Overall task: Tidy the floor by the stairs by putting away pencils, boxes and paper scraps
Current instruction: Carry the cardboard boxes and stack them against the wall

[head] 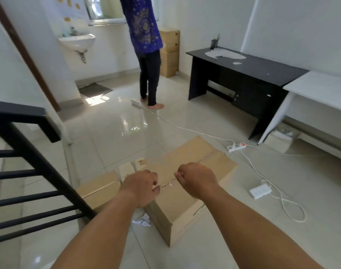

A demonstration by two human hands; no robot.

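Both hands hover over the large box (pixel 193 183) on the floor (pixel 111 133) beside the stair rail (pixel 29 152). The left hand (pixel 140 188) is loosely clenched, fingers curled, above the near end of the box top; whether it touches the cardboard cannot be told. The right hand (pixel 196 180) is likewise curled into a loose fist over the centre seam, and something small and pale shows at its fingertips, too small to identify; whether it grips anything cannot be told. The large box is closed, flaps meeting along the seam. A smaller box (pixel 99 188) lies just beside it on the left, against the rail, with two pale flat pieces (pixel 132 166) beyond it. Paper scraps (pixel 142 221) lie on the floor near the box corner, below the left forearm. No pencils are visible on the floor; a cup (pixel 215 42) on the black bench (pixel 253 66) holds what may be pencils. Judged from this layout, the task is at an early to middle stage: both boxes and the scraps remain to be put away. Stacked boxes (pixel 169 53) against the far wall suggest a likely storage place. A power strip (pixel 236 146) and cord (pixel 282 200) lie to the right. A person (pixel 146 45) stands in the background. Green marking on the box side is not legible; no other writing can be read.
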